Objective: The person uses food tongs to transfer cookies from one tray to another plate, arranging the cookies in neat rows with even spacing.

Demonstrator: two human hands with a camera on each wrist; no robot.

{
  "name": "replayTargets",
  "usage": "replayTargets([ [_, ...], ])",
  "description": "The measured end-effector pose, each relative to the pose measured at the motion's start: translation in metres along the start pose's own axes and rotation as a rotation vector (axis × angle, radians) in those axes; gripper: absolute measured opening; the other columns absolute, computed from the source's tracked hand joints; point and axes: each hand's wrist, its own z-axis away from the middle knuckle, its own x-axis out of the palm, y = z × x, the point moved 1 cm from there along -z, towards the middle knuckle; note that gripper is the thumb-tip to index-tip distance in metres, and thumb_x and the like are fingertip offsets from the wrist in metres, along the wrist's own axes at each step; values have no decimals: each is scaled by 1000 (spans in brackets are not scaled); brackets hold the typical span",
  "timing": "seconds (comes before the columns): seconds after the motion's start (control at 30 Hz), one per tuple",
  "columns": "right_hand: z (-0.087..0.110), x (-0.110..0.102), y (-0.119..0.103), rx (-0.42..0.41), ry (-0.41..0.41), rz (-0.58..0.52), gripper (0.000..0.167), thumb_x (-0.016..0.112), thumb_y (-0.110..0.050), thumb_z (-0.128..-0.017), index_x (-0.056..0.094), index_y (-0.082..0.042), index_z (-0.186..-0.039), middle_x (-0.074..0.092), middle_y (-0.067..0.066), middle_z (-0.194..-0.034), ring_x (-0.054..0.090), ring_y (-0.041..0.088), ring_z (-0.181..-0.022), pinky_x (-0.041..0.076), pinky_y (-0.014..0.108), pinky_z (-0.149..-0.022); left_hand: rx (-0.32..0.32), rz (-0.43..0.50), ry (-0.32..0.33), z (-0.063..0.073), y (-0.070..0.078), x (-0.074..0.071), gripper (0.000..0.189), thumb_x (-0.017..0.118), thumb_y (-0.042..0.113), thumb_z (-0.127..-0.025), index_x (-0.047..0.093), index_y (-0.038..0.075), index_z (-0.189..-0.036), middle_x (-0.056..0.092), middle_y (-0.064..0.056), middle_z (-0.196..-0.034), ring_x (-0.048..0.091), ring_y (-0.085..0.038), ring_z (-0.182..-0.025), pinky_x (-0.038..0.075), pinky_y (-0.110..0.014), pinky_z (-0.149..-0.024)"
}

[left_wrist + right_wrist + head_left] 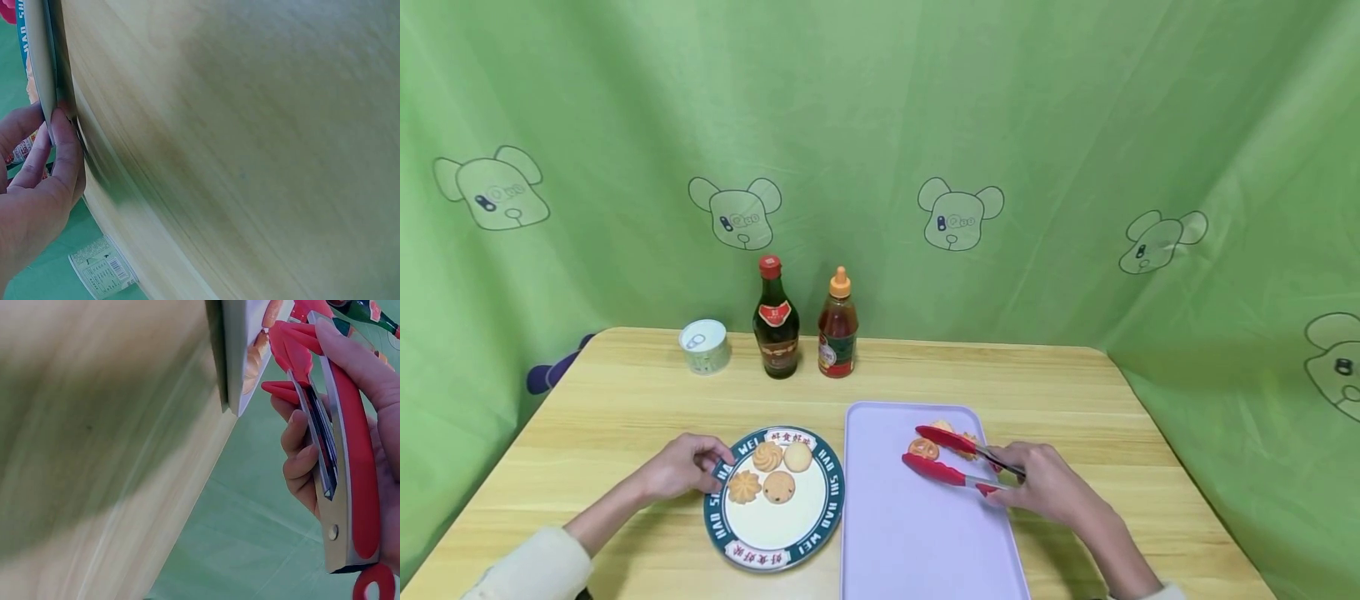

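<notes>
My left hand (677,467) pinches the left rim of a round plate (767,529) with a dark green lettered border; the left wrist view shows thumb above and fingers below the rim. Several cookies (778,487) lie on the plate's upper left part. In my right hand (1052,483) I grip red-tipped metal tongs (936,469), their tips spread apart. These reach over a lilac tray (917,533), around a cookie with a patterned top (923,450). More cookies on the tray are partly hidden behind the tongs. The right wrist view shows the tongs' red handle (356,469) against my palm.
At the back of the wooden table (1000,375) stand a pale can (706,348), a dark bottle with a red cap (777,333) and a sauce bottle with an orange nozzle (838,329). A green curtain (850,125) hangs behind. Plate and tray stand close side by side.
</notes>
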Motion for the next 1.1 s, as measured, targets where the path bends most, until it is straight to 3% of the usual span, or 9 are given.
replayTargets([
  [0.13, 3, 3, 1, 4, -1, -13, 64, 84, -29, -67, 63, 1, -119, 71, 10, -105, 64, 20, -94, 55, 39, -79, 5, 3, -2, 0, 0, 0, 37, 74, -3, -67, 63, -2, -103, 60, -9, -90, 54, -19, -80, 50, -23, -68],
  [0.23, 4, 4, 2, 7, 6, -24, 61, 83, -28, -67, 64, 0, -118, 71, 10, -105, 65, 21, -95, 55, 37, -78, 13, 8, -7, 0, 0, 0, 38, 74, -3, -67, 63, -3, -103, 60, -10, -91, 54, -20, -80, 50, -23, -68],
  [0.47, 3, 3, 1, -39, 32, -7, 60, 82, -29, -69, 65, 0, -118, 72, 7, -101, 63, 15, -88, 53, 28, -71, 23, 16, -12, 0, -2, -1, 38, 74, -3, -67, 63, -3, -103, 60, -10, -91, 54, -19, -81, 50, -22, -68],
  [0.6, 1, 1, -5, -50, 34, 1, 59, 82, -29, -70, 64, -2, -119, 68, 0, -89, 52, 10, -73, 42, 20, -59, 21, 19, -14, -1, -2, -1, 38, 74, -3, -67, 63, -3, -103, 59, -10, -91, 53, -20, -81, 50, -22, -68],
  [0.7, -2, 0, -10, -79, 44, 11, 59, 82, -29, -70, 65, -2, -119, 67, 0, -88, 51, 10, -72, 42, 21, -59, 17, 14, -11, 0, -1, -1, 38, 74, -4, -67, 63, -3, -103, 59, -9, -91, 53, -20, -81, 50, -22, -68],
  [0.83, -6, 2, -18, -123, 67, 31, 57, 82, -29, -69, 66, -1, -116, 71, 8, -101, 63, 15, -86, 54, 31, -72, 16, 14, -13, 0, 0, 0, 38, 74, -4, -67, 63, -3, -103, 59, -9, -91, 53, -20, -81, 50, -22, -68],
  [1.1, -16, 11, -39, -219, 79, 55, 55, 83, -29, -69, 68, -2, -114, 72, 7, -102, 66, 19, -93, 55, 38, -80, 16, 6, -8, 1, 2, -1, 38, 73, -4, -66, 63, -4, -103, 60, -10, -91, 54, -20, -82, 50, -22, -69],
])
